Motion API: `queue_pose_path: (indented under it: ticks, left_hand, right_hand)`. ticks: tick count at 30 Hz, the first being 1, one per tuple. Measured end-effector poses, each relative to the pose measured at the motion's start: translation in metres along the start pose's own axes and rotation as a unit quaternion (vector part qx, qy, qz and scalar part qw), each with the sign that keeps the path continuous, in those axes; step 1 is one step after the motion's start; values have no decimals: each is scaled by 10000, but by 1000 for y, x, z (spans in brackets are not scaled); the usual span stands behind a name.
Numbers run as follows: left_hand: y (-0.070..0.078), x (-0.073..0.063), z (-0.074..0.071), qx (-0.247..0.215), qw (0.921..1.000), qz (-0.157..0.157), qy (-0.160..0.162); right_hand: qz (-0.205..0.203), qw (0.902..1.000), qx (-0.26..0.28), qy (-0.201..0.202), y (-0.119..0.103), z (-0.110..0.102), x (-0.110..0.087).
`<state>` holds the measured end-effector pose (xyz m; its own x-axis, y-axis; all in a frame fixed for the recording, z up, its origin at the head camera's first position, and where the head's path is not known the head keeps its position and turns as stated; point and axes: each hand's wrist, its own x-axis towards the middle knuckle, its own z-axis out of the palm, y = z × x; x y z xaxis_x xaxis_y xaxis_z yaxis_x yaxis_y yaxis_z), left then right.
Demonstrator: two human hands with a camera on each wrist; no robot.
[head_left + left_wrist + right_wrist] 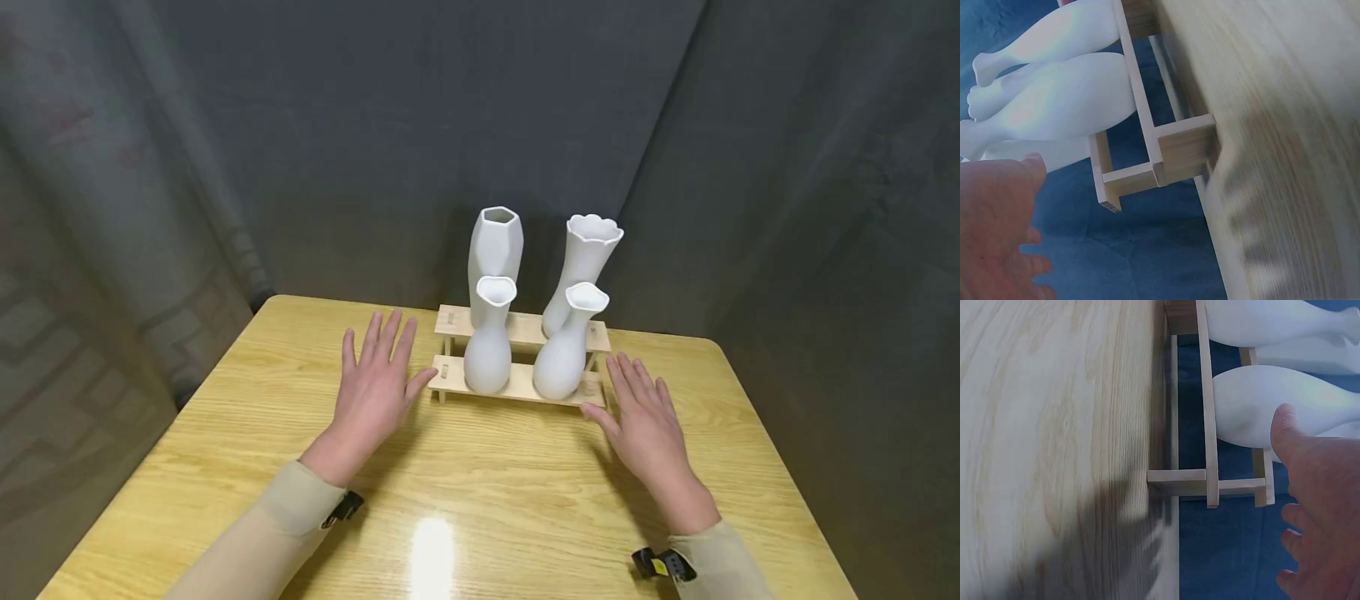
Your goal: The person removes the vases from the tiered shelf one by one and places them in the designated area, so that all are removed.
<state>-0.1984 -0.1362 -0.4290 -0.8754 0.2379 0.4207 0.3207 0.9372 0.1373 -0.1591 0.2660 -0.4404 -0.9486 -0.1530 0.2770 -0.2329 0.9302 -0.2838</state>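
A two-tier wooden rack (525,383) stands near the table's back edge with white vases on both steps. On its upper step are a faceted vase (497,246) at left and a scallop-rimmed vase (585,258) at right. Two round-bellied, narrow-necked vases, the left one (487,358) and the right one (561,362), stand on the lower step. My left hand (372,387) is spread beside the rack's left end, thumb toward it, holding nothing. At the right front corner, my right hand (645,429) is likewise extended with nothing in it. In the wrist views both hands are raised above the tabletop.
The wooden table (480,483) has rounded back corners, and a bright reflection shows near its front. Dark grey curtains (420,150) hang close behind the rack and along both sides. Each wrist wears a small black device on a strap.
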Motion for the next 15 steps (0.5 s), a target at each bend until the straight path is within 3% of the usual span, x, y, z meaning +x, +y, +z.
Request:
queue_pose_path:
  ticks: [15]
  left_hand:
    - [16, 13, -5, -653, 9973, -207, 254]
  right_hand:
    - [208, 9967, 658, 432, 2, 15, 3]
